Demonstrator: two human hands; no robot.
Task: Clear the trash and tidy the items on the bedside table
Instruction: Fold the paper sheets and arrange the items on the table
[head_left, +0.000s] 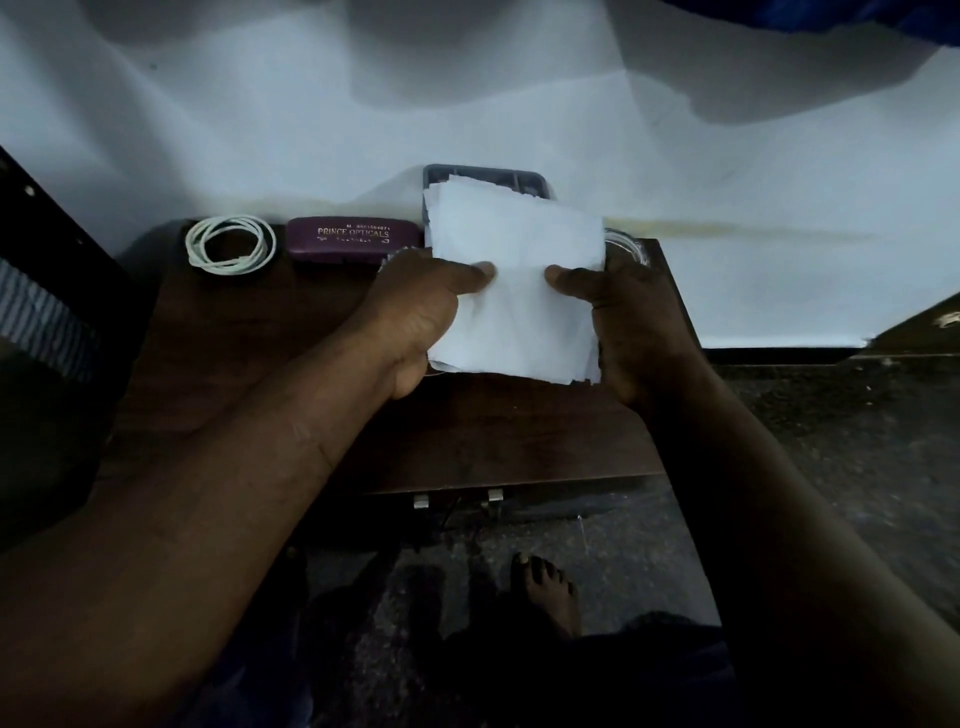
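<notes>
Holding the papers (519, 312) with both hands, I had them just above the back part of the table (467, 436), in front of a grey tray (483, 174). My left hand (426, 312) pinched the left edge, with the thumb on top and the other fingers hidden under the sheets. My right hand (631, 312) pinched the right edge in the same way. The stack was not even: some edges stuck out at the bottom right corner.

I judged the step to be squaring the loose sheets into one neat pile. Whether they were trash or something to store, I could not tell. The coiled cable (231, 244) and the case (353, 240) lay side by side at the back left and looked already in order. A clear glass thing (626, 240) was partly hidden behind my right hand.

The next move, I think, called for tapping the stack on the table to line up its edges, with a light grip so the thin sheets did not crease.
</notes>
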